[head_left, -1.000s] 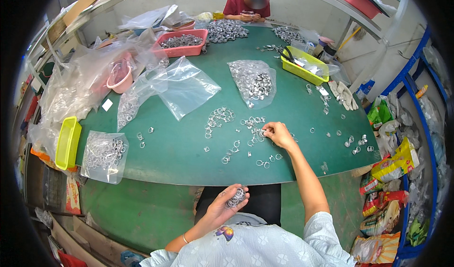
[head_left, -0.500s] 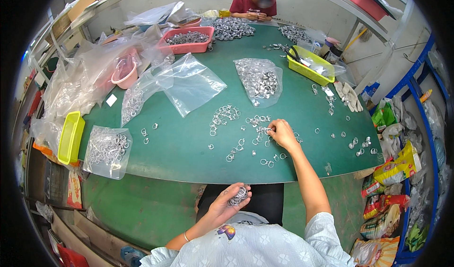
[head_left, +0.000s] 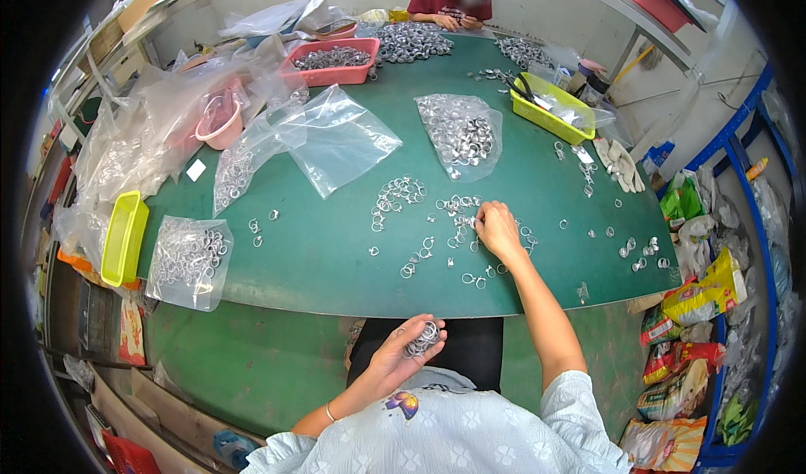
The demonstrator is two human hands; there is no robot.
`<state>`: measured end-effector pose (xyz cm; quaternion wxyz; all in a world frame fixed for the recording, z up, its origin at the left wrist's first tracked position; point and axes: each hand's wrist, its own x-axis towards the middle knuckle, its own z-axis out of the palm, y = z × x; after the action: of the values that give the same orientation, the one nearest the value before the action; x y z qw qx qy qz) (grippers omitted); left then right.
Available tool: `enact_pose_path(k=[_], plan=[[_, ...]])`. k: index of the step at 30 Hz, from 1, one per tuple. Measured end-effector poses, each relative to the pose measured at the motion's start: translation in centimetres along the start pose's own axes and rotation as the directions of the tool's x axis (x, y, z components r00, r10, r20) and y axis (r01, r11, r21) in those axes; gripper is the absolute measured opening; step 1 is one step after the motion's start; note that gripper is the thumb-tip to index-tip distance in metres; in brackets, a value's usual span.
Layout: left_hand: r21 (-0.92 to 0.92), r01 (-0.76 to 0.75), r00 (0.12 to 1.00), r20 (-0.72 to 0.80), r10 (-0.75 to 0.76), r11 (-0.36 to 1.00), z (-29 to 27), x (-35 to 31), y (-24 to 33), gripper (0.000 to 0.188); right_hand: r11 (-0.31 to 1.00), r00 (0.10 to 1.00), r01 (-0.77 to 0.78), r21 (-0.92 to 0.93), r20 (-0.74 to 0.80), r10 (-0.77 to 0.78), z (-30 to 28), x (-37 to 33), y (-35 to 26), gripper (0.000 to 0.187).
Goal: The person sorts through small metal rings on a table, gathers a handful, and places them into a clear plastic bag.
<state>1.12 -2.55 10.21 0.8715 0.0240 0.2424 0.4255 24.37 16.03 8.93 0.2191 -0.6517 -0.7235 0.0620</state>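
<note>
My left hand (head_left: 393, 358), palm up just below the table's front edge, is closed around a bunch of silver metal rings (head_left: 424, 340). Over the middle of the green table my right hand (head_left: 501, 232) reaches down among loose rings (head_left: 458, 208), its thumb and fingertips pinched together. Whatever is between those fingertips is too hidden to make out. To the left of that hand lies a curved cluster of rings (head_left: 395, 199). Beyond it rests a clear plastic bag of rings (head_left: 457, 136), and another filled bag (head_left: 190, 262) lies at the front left.
A yellow-green tray (head_left: 124, 239) stands at the left edge, near crumpled plastic sheeting (head_left: 126, 146). Farther back are a pink basin of rings (head_left: 332, 73), a ring heap (head_left: 411, 44) and a yellow basket (head_left: 550, 115). Gloves (head_left: 620, 165) lie right. A person (head_left: 445, 4) sits opposite.
My right hand has shifted slightly up and back among the loose rings. My left hand keeps its hold on the bunch. The person opposite has moved their hands a little.
</note>
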Motion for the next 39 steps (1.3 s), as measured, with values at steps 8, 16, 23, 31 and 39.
enact_pose_path(k=[8,16,23,31,39], plan=[[-0.079,0.001,1.000,-0.025,-0.003,0.997,-0.7,0.6,-0.1,0.022,1.000,0.999,0.006,0.015,-0.050,-0.005,0.5,0.3,-0.3,0.012],[-0.109,-0.030,0.999,-0.014,0.029,0.994,-1.2,0.6,-0.5,0.022,0.999,0.998,-0.038,-0.038,-0.043,0.036,0.8,0.7,0.1,0.009],[-0.118,-0.005,1.000,-0.023,0.002,0.993,-1.4,1.2,-0.5,0.021,0.996,0.996,-0.087,-0.026,-0.004,0.087,0.2,0.3,0.2,0.012],[-0.114,-0.013,0.999,-0.049,0.007,0.993,-1.2,1.1,-0.6,0.022,0.999,0.997,-0.054,-0.005,-0.048,0.053,0.2,0.2,0.6,0.014],[-0.131,-0.001,1.000,-0.001,0.001,0.991,-1.6,1.3,-0.6,0.020,0.917,0.997,0.009,0.398,-0.075,0.023,-3.1,-1.5,-1.6,0.011]])
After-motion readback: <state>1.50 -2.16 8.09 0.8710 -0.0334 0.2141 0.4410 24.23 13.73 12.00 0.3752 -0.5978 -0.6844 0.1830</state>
